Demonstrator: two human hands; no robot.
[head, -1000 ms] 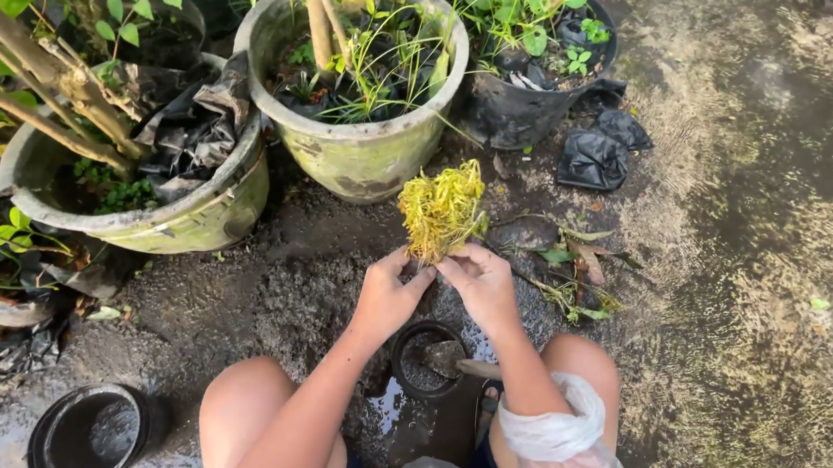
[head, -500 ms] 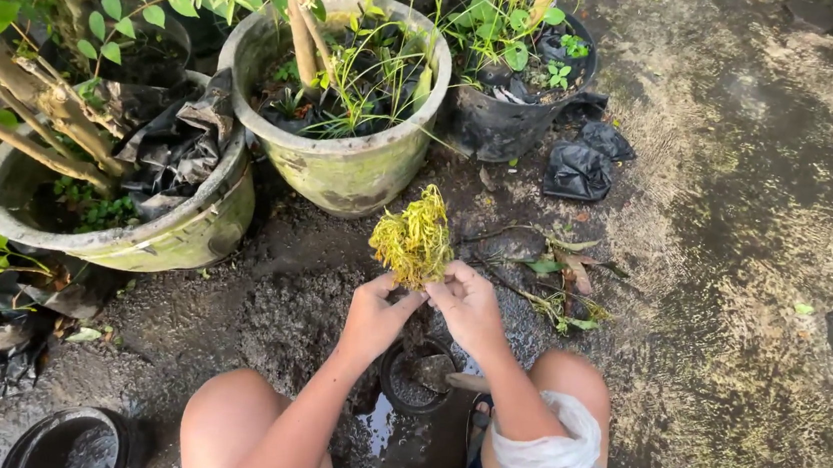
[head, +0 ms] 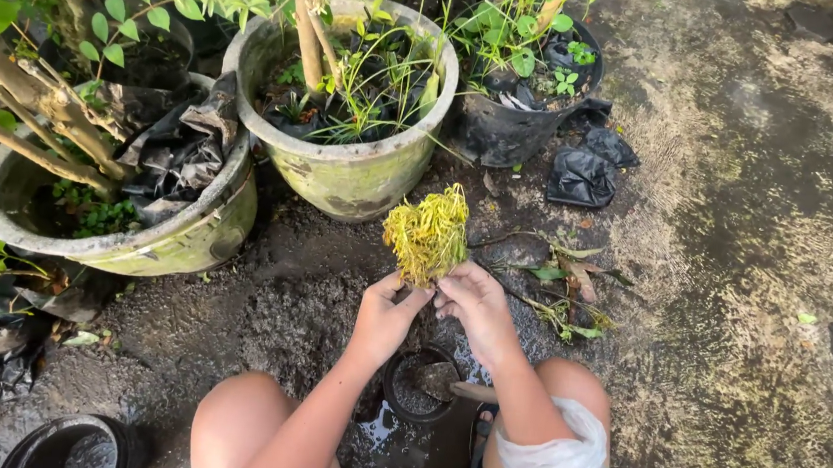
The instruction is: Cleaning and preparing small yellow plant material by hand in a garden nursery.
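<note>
A small yellow-green plant (head: 429,233) is held upright between both hands, above wet, dark ground (head: 733,292). Its foliage is a dense tuft of fine, feathery sprigs, mostly yellow with some green toward the base and a few browned tips; the tuft widens upward from a narrow base, which is hidden inside the fingers. The base is pinched by the left hand (head: 384,314) from the left side, with thumb and fingertips drawn together against it. The right hand (head: 476,304) is closed on the same base from the right, its fingers curled inward and its fingertips meeting those of the left hand. Whether roots or soil hang below the grip cannot be told, as that part is covered by the hands.

Directly beneath the fingers, between the person's bare knees, a small black pot (head: 420,385) partly filled with soil is seen, with a trowel (head: 444,379) resting in it. Beyond the fingertips, a mossy pale green pot (head: 342,172) with thin-leaved plants is set; a second mossy pot (head: 180,233) lined with black plastic is placed to the left of the hands. A black pot (head: 511,132) is found further out to the right, with a crumpled black plastic bag (head: 582,175) beside it. Fallen leaves (head: 574,268) lie just right of the right hand. An empty black pot (head: 77,445) stands well to the left, near the person.
</note>
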